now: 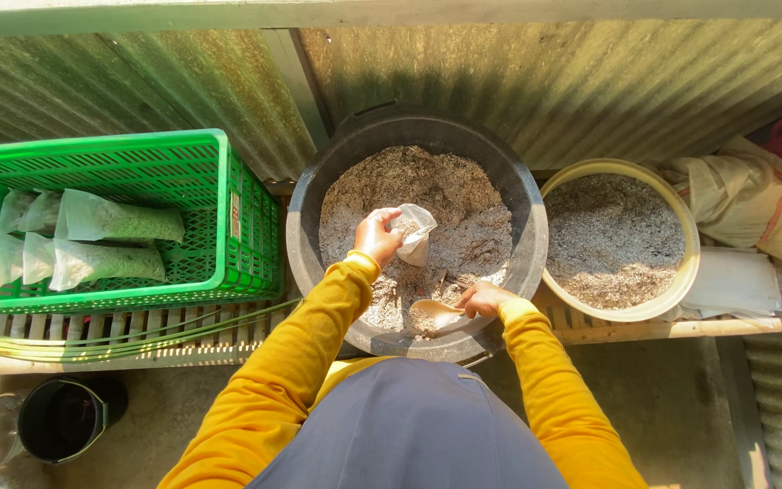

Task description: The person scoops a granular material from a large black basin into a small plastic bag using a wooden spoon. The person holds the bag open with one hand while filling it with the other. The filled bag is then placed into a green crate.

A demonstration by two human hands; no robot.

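Over one tub (pixel 309 226) — four filled bags (pixel 92 240)

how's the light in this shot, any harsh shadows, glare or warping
Head view: hard sun from the right; the tub rim shades part of its grainy mix; the left hand with its small bag and the right hand with its scoop stay sharp; the white sacks glare; wide-lens bending at the edges.

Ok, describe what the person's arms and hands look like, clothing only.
Both arms wear long mustard-yellow sleeves with ribbed cuffs ending at the wrists. The left hand and right hand are bare: no gloves, and no rings or watch can be made out.
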